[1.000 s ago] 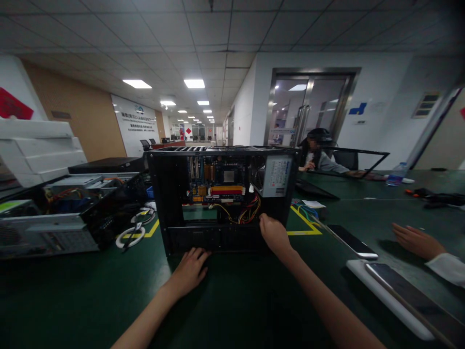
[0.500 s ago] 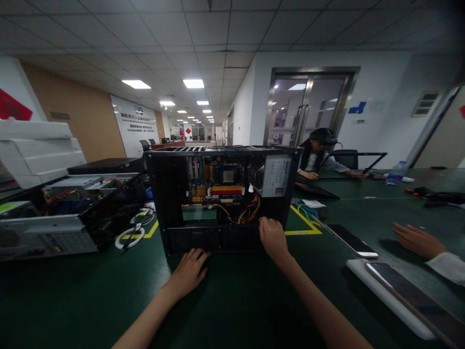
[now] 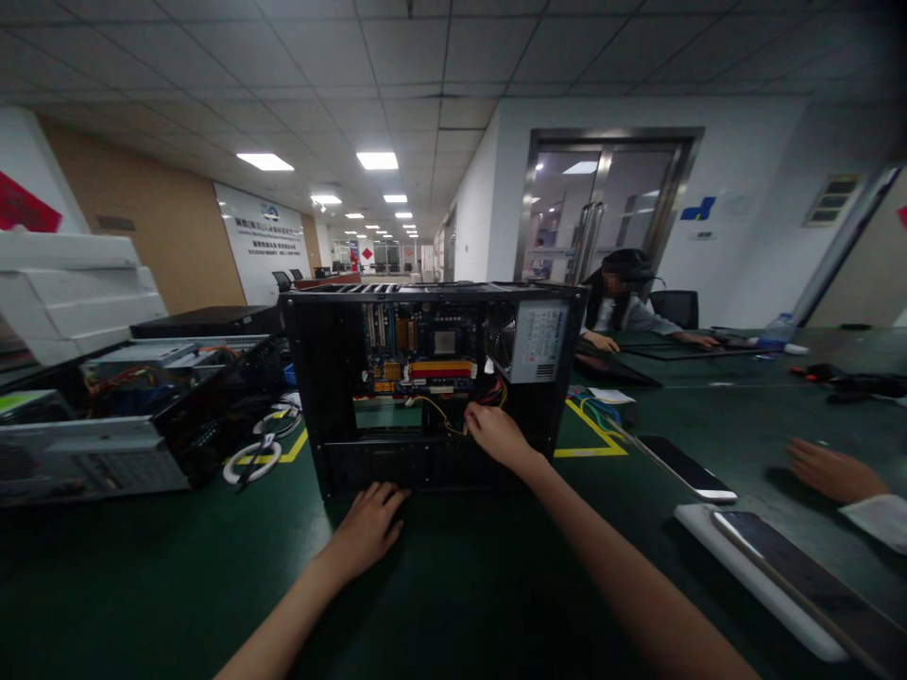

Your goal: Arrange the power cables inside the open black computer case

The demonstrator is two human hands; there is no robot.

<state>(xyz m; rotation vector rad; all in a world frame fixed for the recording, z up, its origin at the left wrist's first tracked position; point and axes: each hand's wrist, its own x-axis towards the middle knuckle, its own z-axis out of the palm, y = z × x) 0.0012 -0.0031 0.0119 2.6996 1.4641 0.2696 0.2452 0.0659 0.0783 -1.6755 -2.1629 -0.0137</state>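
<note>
An open black computer case (image 3: 375, 465) stands upright on the green table, its inside facing me. In it are a motherboard (image 3: 445, 342) with a yellow and a red slot, a silver power supply (image 3: 539, 342) at the upper right, and a bundle of thin cables (image 3: 498, 391). My right hand (image 3: 496, 433) reaches into the lower middle of the case, fingers pinched at the cables; what lies between the fingertips is too small to make out. My left hand (image 3: 369, 527) rests with fingers spread against the bottom front edge of the case.
Another opened computer case (image 3: 106, 453) lies at the left beside white cable coils (image 3: 253, 464). On the right are a phone (image 3: 684, 466), a white box (image 3: 758, 576) and another person's hand (image 3: 836, 470). A seated person (image 3: 624, 302) works behind a dark panel (image 3: 616, 366).
My right hand has moved left and up from the case's lower edge to the cables inside. The far person's thin black frame has been lowered to the table. My left hand stays in place.
</note>
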